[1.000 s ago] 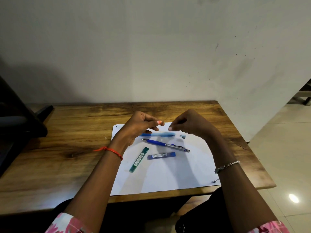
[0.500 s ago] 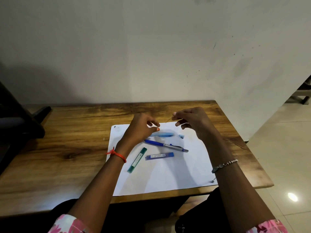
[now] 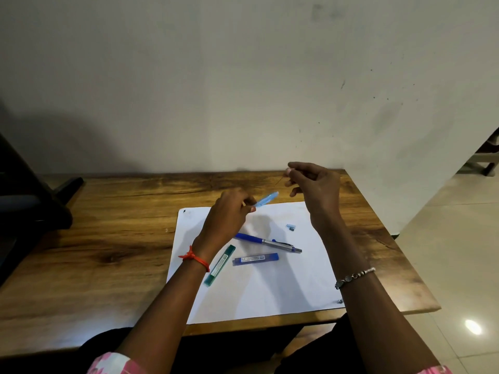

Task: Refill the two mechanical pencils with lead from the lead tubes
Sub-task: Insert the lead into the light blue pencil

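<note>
Since a half second ago, we are seeing the light blue pencil point(image 3: 266, 199) lifted off the white sheet point(image 3: 270, 292), where it was lying near the far edge. Our left hand point(image 3: 229, 211) is holding it above that edge, with the fingers curled round its near end and its far end tilting up toward the right. Our right hand point(image 3: 316, 190) is hovering higher, above the sheet's far right corner. Its thumb and forefinger are pinching a thin lead point(image 3: 280, 181) whose free end is pointing down at the pencil but not yet touching it. A small cap point(image 3: 290, 227) is lying on the sheet's right part, so we are judging this pencil to be uncapped and mid-refill. The dark blue pencil point(image 3: 267, 242) is lying at the sheet's middle. Just nearer us, the blue lead tube point(image 3: 255, 259) and the green lead tube point(image 3: 220, 265) are lying on the sheet's left part, and we cannot tell whether they are closed. By our reading, neither pencil is finished and the second is not yet begun.
</note>
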Motion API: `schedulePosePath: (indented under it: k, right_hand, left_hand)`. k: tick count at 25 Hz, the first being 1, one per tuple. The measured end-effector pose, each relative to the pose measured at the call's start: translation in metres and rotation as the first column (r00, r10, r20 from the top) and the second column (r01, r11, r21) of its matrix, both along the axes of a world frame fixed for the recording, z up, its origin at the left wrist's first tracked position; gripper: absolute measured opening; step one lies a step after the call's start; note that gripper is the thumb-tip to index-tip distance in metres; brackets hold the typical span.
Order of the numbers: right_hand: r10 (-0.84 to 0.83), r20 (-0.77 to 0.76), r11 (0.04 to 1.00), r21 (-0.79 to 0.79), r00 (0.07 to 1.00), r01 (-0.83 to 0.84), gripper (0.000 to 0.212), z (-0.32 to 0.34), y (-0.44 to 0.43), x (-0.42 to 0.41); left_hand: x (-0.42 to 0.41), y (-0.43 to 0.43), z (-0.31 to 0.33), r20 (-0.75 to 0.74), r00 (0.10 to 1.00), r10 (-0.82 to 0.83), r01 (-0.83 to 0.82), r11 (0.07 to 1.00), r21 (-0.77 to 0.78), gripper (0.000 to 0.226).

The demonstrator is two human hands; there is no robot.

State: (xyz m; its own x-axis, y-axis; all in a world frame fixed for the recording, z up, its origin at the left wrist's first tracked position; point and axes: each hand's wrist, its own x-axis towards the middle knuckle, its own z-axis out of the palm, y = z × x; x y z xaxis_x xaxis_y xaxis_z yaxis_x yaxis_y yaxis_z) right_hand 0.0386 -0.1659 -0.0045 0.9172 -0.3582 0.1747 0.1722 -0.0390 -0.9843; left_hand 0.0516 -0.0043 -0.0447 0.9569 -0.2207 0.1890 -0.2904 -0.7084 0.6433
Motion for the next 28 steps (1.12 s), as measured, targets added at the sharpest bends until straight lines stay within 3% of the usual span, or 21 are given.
schedulePosePath:
  k: [3, 8, 28]
  right_hand:
    - [-0.09, 0.157, 0.996, 0.034, 0.983, 0.085, 0.014, 0.006, 0.006, -0.002]
    - [-0.09, 0.28, 0.994, -0.029, 0.956, 0.102, 0.014, 0.01, 0.014, -0.009]
    - [0.029, 0.228, 0.991, -0.136, 0.973, 0.002, 0.019, 0.006, 0.013, -0.006]
  left_hand:
    - [0.0, 0.0, 0.01, 0.035, 0.999, 0.038, -0.03, 0.978, -0.207, 0.014]
    - [-0.006, -0.005, 0.015, 0.022, 1.0, 0.021, -0.014, 0.959, -0.282, 0.015]
    - [-0.008, -0.006, 0.021, 0.012, 1.0, 0.021, -0.017, 0.957, -0.29, 0.018]
